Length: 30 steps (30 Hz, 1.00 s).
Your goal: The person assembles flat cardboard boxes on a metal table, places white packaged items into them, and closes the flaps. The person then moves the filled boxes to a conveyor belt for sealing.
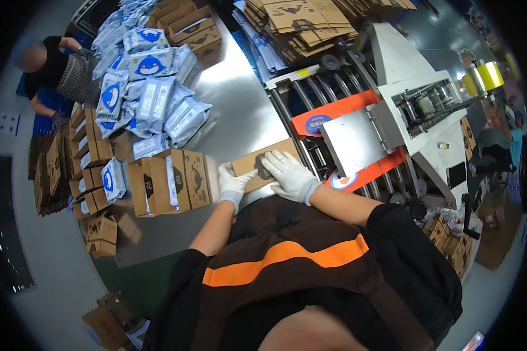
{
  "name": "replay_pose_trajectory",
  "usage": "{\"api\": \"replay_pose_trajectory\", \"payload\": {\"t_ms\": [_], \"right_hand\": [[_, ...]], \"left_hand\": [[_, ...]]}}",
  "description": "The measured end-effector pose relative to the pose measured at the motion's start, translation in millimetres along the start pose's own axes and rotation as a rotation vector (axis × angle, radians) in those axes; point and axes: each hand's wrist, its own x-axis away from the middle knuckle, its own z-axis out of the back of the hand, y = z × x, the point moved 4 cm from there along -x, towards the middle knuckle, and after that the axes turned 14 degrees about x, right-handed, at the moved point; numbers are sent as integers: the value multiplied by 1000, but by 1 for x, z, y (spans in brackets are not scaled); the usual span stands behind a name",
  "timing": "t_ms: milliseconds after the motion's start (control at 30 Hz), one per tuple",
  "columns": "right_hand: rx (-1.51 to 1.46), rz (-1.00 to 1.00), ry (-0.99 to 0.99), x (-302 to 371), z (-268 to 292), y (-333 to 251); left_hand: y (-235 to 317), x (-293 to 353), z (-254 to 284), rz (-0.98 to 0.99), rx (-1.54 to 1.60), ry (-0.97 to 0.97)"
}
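A closed brown cardboard box (249,162) with dark printing lies on the metal table in front of me, beside the roller machine. My left hand (234,185), in a white glove, grips its left end with the thumb over the top. Across the box's top, towards its right end, my gloved right hand (289,175) lies with fingers stretched out flat. Just left of my left hand stand open cartons (194,180) with blue-and-white packs inside.
A taping machine (392,117) with rollers and a yellow tape roll (490,76) stands at right. Soft packs (155,99) are heaped on the table (240,111) at far left, with more open cartons (92,146) around them. Flattened cardboard (301,23) is stacked behind. A co-worker (70,73) stands at upper left.
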Motion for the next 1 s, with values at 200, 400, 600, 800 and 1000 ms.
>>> {"api": "replay_pose_trajectory", "payload": {"t_ms": [200, 400, 600, 800, 1000], "right_hand": [[98, -212, 52, 66, -1, 45], [-48, -380, 156, 65, 22, 36], [-609, -431, -74, 75, 22, 14], [-437, -402, -18, 25, 43, 12], [-367, -94, -21, -10, 29, -20]], "left_hand": [[-8, 19, -72, 334, 35, -473], [48, 24, -89, -266, -461, -665], [96, 24, 138, -416, -828, 665], [55, 54, 93, -203, -871, -28], [60, 93, 62, -954, -649, 124]]}}
